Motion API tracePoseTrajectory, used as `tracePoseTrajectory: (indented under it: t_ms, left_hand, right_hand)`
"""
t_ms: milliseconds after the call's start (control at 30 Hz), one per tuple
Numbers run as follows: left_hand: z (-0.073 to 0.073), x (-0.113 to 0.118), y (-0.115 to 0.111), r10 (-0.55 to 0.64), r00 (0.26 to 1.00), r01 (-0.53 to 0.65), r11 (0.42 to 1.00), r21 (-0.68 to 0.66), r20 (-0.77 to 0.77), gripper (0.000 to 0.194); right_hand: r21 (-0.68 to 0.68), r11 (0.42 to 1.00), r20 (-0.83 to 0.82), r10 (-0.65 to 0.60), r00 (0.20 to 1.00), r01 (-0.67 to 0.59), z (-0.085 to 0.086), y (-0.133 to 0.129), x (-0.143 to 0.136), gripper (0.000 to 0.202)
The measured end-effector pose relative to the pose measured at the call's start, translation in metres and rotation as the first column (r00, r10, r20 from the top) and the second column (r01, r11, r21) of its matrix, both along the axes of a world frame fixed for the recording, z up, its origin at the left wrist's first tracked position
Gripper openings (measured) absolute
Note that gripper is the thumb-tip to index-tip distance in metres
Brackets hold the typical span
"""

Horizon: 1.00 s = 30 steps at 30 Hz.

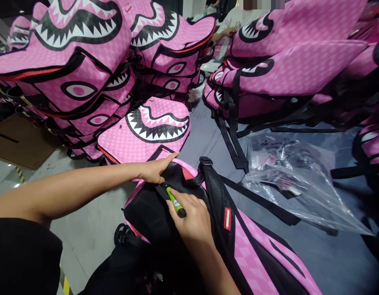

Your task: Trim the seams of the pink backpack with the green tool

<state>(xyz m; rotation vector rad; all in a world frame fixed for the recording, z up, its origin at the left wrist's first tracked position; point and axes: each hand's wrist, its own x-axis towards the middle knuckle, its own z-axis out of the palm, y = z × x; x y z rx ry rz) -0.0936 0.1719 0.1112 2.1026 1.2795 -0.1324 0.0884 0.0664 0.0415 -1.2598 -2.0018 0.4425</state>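
A pink and black backpack (254, 250) lies across the table's near edge, its black inside facing up and a red label on its strap. My right hand (191, 213) is closed around a green tool with black ends (175, 200), whose tip touches the black fabric near the bag's upper edge. Just above that tip, my left hand (154, 169) pinches the edge of the bag, with a finger stretched along the pink rim. Beyond my left hand lies a pink flap (158, 127) with a printed shark mouth.
Stacks of pink shark-face backpacks stand at the back left (81, 90) and back right (288, 69). A clear plastic bag (291, 172) lies on the grey table (195, 131). At the left is a cardboard box (23, 139). Behind the stacks, a person's arm (222, 35) shows.
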Motion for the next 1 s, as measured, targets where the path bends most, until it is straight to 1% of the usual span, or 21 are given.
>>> tracePoseTrajectory:
  t_ms: [133,233,300,367,433,467,533,633,700,800,867,1000]
  left_hand:
    - [0.002,0.004,0.002,0.007,0.998,-0.008,1.0,-0.018,-0.062,0.113]
    - [0.007,0.015,-0.001,0.026,0.978,-0.027,1.0,0.0,-0.205,0.126]
    - [0.012,0.024,-0.005,0.058,0.935,-0.05,0.998,0.032,-0.349,0.133]
    - [0.017,0.033,-0.009,0.086,0.881,-0.062,0.996,0.066,-0.465,0.129]
    - [0.02,0.037,-0.01,0.095,0.851,-0.067,0.995,0.072,-0.517,0.122]
    - [0.02,0.037,-0.01,0.091,0.849,-0.07,0.996,0.059,-0.521,0.12]
    - [0.019,0.034,-0.007,0.065,0.877,-0.061,0.998,0.023,-0.477,0.12]
    - [0.015,0.023,-0.002,0.021,0.945,-0.027,1.0,-0.015,-0.327,0.119]
    - [0.012,0.017,0.002,0.019,0.966,-0.03,0.999,-0.039,-0.259,0.117]
    - [0.013,0.014,0.004,0.023,0.961,-0.042,0.997,-0.064,-0.274,0.115]
    - [0.015,0.015,0.004,0.009,0.955,-0.029,0.998,-0.061,-0.295,0.115]
    - [0.015,0.013,0.004,-0.009,0.968,-0.003,0.999,-0.047,-0.25,0.116]
  right_hand:
    - [-0.027,0.999,0.004,-0.026,1.0,0.026,0.001,0.003,-0.001,0.024]
    - [-0.054,0.998,-0.015,-0.041,0.999,0.04,0.002,0.004,-0.002,0.024]
    - [-0.08,0.996,-0.033,-0.048,0.998,0.045,0.002,0.005,-0.003,0.024]
    - [-0.101,0.994,-0.052,-0.056,0.997,0.051,0.003,0.004,-0.003,0.024]
    - [-0.113,0.992,-0.061,-0.064,0.996,0.057,0.005,0.003,-0.002,0.024]
    - [-0.118,0.991,-0.063,-0.069,0.996,0.061,0.006,0.002,-0.001,0.024]
    - [-0.136,0.989,-0.071,-0.074,0.995,0.064,0.008,0.0,0.002,0.023]
    - [-0.177,0.983,-0.097,-0.076,0.992,0.058,0.013,-0.002,0.005,0.022]
    - [-0.197,0.979,-0.117,-0.07,0.991,0.045,0.015,-0.002,0.005,0.023]
    - [-0.218,0.976,-0.138,-0.045,0.989,0.014,0.018,0.002,-0.001,0.022]
    - [-0.213,0.977,-0.131,-0.034,0.991,0.005,0.019,0.006,-0.005,0.022]
    - [-0.204,0.979,-0.094,-0.03,0.995,0.01,0.02,0.009,-0.005,0.022]
